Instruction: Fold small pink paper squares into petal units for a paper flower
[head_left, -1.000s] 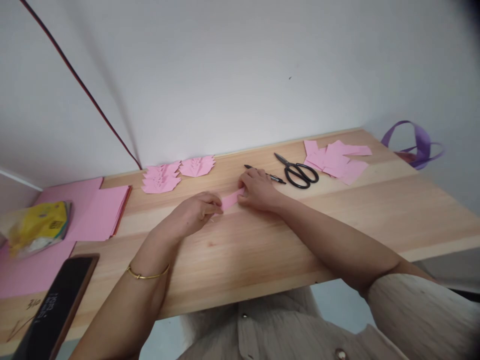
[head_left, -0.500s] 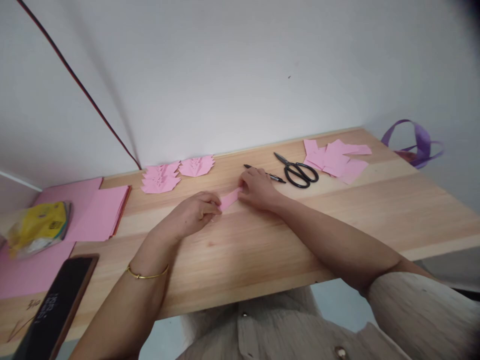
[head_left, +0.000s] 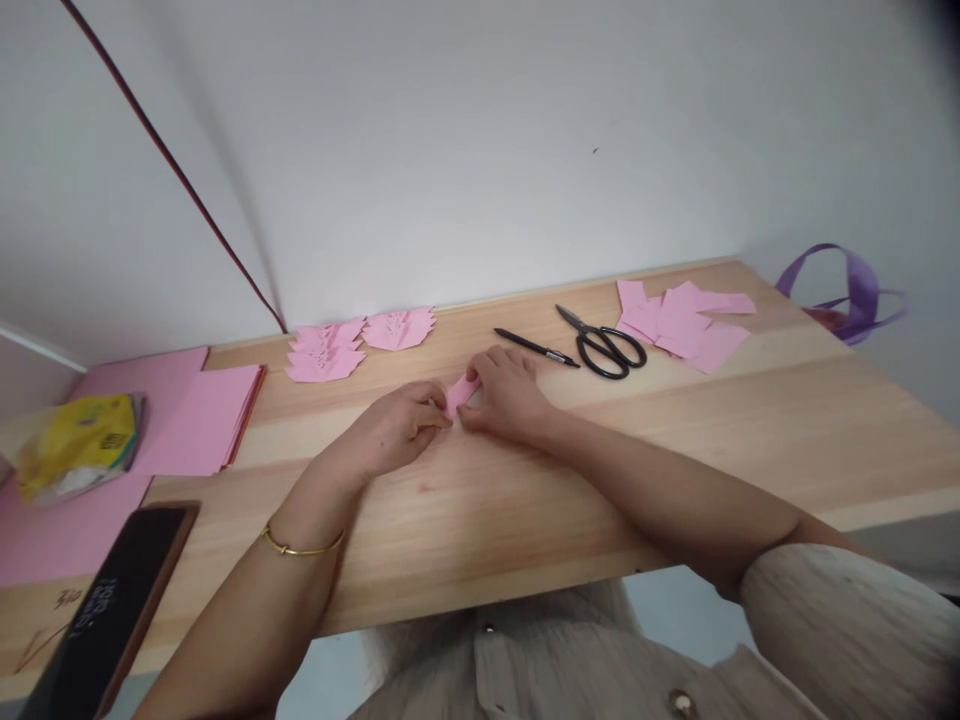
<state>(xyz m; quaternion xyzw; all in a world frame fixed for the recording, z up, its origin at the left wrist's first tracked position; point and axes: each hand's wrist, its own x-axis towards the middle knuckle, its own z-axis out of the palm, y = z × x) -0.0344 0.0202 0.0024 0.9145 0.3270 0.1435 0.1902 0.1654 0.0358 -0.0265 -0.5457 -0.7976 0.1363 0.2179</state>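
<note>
I see both hands mid-frame on the table (head_left: 675, 430). Left hand (head_left: 394, 430) and right hand (head_left: 506, 395) nearly touching, fingers of each clamped on the pink paper piece (head_left: 459, 392) between them, down at the wood. Pen (head_left: 536, 347) and scissors (head_left: 607, 345) just up-right; pink cutouts (head_left: 360, 340) up-left.

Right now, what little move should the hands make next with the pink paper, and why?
Probably press the pink paper flat against the table: the left hand and right hand pinch its two ends, close together.
</note>
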